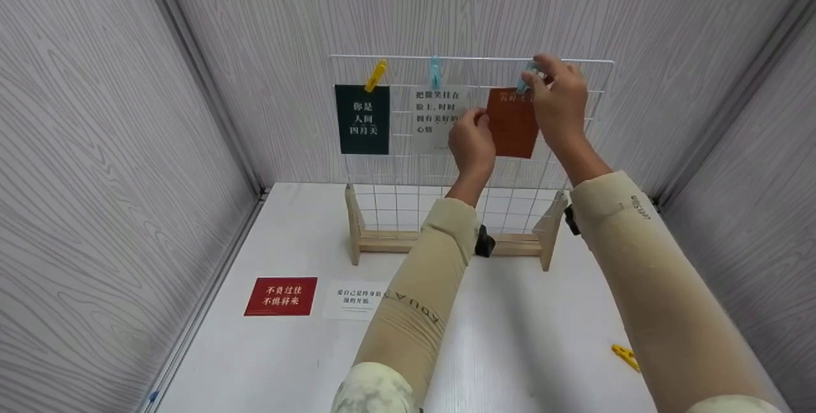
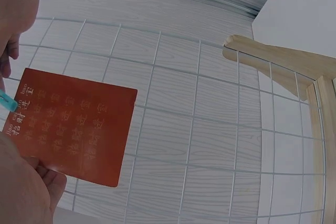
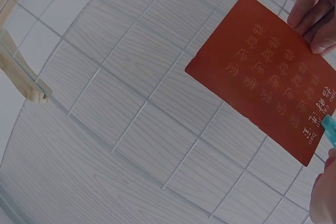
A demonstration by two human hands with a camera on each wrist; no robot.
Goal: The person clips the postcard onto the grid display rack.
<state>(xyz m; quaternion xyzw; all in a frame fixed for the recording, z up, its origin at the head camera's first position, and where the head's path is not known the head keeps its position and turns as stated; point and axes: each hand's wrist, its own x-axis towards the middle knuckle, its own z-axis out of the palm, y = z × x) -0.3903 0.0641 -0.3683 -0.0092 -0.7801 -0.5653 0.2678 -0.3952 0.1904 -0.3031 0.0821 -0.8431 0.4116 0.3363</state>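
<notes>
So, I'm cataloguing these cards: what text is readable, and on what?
"你是人间四月天": green card
"把微笑挂在脸上,时时拥有美好的心情": hanging white card; signature too small
"招财进宝", "cai jin bao": orange card; first pinyin syllable unclear
"不负过往 不惧将来": red card; fine print too small
"爱自己是终身浪漫的开始": lower white card; smaller lines unreadable
"AQUA": left sleeve; rest unclear
Right sleeve: lettering too blurred

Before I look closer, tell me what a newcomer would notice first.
Probably the orange card at the right of the grid, its edge pinched by the left hand while the right hand grips a blue clip at its top. Next, the green card under a yellow clip at the grid's left; then the red card on the table, front left.
</notes>
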